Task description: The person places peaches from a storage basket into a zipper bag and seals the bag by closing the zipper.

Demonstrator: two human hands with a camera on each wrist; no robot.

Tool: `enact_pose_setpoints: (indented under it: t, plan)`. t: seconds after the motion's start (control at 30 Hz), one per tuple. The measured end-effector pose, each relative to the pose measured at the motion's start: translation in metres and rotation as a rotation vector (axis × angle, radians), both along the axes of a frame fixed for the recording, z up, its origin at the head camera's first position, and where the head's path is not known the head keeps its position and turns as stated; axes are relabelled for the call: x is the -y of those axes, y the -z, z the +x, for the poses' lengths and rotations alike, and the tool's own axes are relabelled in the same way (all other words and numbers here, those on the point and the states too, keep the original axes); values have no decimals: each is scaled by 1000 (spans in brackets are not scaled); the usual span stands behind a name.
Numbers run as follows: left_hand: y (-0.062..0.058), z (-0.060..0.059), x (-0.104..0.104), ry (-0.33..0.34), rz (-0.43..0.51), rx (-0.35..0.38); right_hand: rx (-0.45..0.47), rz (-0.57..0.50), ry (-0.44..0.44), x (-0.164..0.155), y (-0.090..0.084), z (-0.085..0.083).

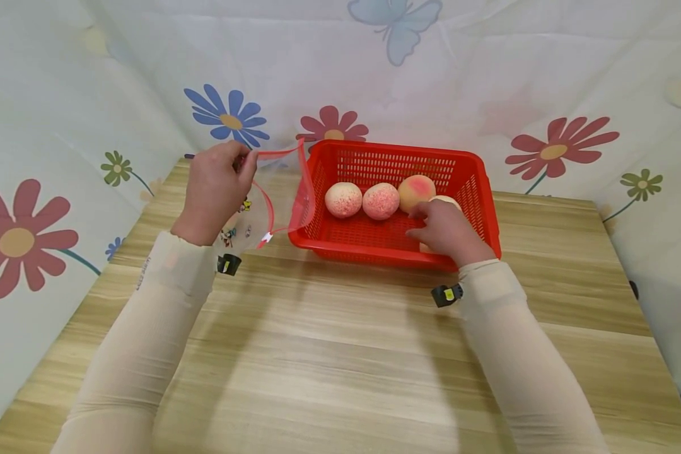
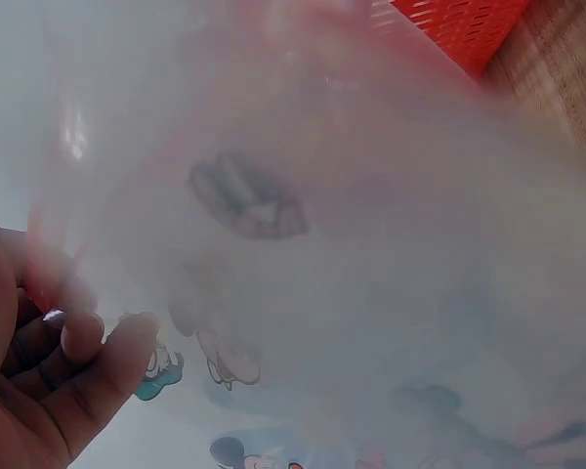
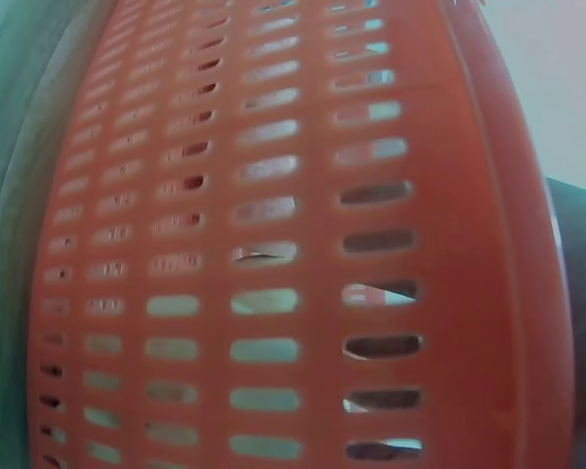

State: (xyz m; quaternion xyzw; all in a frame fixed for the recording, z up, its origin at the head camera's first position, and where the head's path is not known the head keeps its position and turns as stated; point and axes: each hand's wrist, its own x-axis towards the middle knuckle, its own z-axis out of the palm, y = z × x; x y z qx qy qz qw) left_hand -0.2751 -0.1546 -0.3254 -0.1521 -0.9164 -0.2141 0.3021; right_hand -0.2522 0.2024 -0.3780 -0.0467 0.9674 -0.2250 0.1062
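My left hand (image 1: 218, 189) pinches the rim of a clear zip bag (image 1: 286, 202) with red edging and a white slider. The bag's mouth gapes toward the basket; cartoon figures are printed on its side. In the left wrist view, the bag (image 2: 371, 293) spreads across the picture beside the fingers. My right hand (image 1: 445, 230) reaches into the right end of a red plastic basket (image 1: 374, 253), fingers bent over pale peaches (image 1: 447, 200) that it partly hides. I cannot tell whether it grips one. Left of it lie two speckled peaches (image 1: 381, 202) and a smoother yellowish peach (image 1: 417, 192).
The basket stands on a wood-grain table (image 1: 340, 353) near its back edge. A flower-printed curtain (image 1: 442, 94) hangs behind and at both sides. In the right wrist view the slotted basket wall (image 3: 449, 244) fills most of the picture and hides the hand.
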Motion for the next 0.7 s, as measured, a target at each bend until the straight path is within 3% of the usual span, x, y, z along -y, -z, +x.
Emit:
enact_pose_setpoints:
  t: [0.7]
  plan:
    - [0,0,-1,-8,-3,22,65,78,65,-14,-1,7]
